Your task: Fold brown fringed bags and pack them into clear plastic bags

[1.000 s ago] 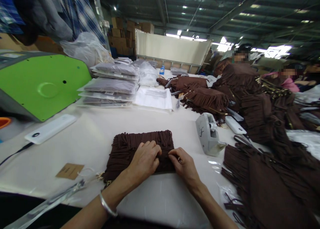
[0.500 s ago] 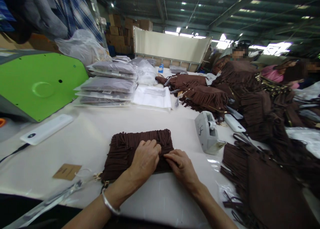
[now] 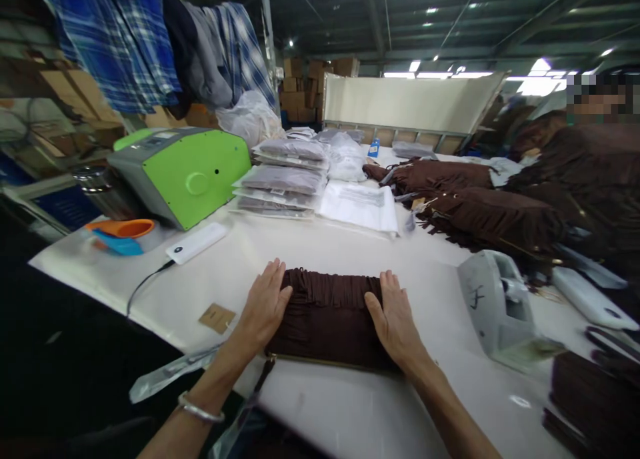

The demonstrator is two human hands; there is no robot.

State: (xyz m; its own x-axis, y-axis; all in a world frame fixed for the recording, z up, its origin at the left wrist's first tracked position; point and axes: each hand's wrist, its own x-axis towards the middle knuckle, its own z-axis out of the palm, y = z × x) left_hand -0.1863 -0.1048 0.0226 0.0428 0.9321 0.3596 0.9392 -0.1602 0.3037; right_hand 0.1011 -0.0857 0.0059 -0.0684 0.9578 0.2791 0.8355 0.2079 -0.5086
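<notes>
A dark brown fringed bag (image 3: 327, 325) lies flat on the white table, its zipper edge toward me. My left hand (image 3: 263, 305) rests with fingers stretched along the bag's left side. On the right side lies my right hand (image 3: 397, 315), fingers extended and thumb on the fringe. Neither hand is closed round anything. A brown paper tag (image 3: 217, 318) is on the table left of my left hand, and a clear plastic strip (image 3: 173, 373) hangs at the near edge.
A grey tape dispenser (image 3: 495, 305) stands at right, near more brown fringed bags (image 3: 500, 215). Packed grey garments (image 3: 283, 179), a green machine (image 3: 195, 172), a white power bank (image 3: 197, 243) and an orange tape roll (image 3: 131, 228) are at left. A person (image 3: 600, 125) is at far right.
My hands have moved apart from the bag's middle to its two sides, and their fingers have opened out. The fringe at the middle lies differently. The view has shifted to the left.
</notes>
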